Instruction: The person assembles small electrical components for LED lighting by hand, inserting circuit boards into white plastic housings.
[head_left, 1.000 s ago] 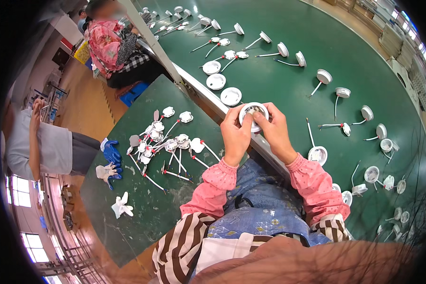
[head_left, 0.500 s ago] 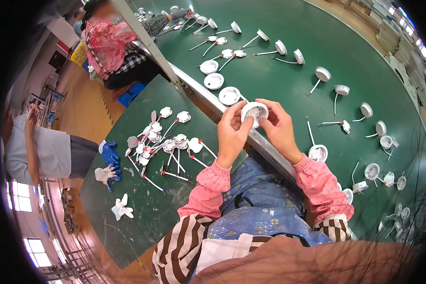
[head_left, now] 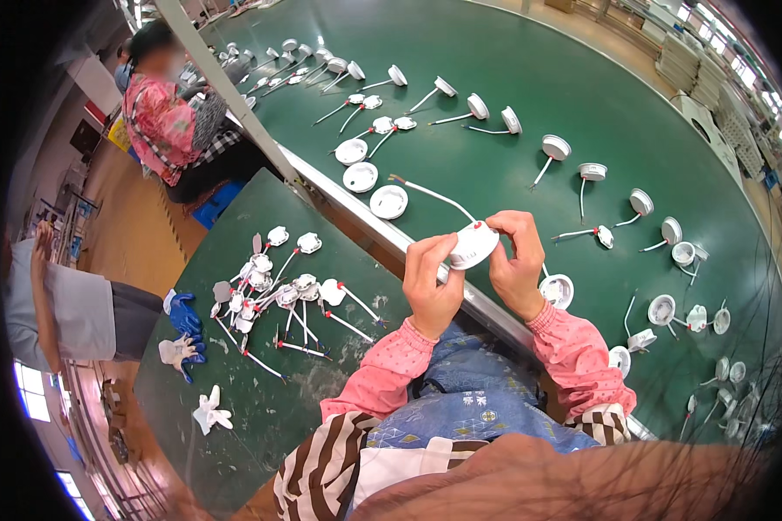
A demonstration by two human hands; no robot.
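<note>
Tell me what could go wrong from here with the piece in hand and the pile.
The left hand and right hand grip the white cup by its sides, near the metal edge in this view; it might slip and drop. Its wire juts out unsupported and could snag. In the pile of wired parts, wires cross one another, so lifting one may drag others.

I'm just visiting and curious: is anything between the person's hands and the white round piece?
Nothing visible: the left hand and right hand hold the white round piece directly with bare fingers, its cable pointing away from both.
</note>
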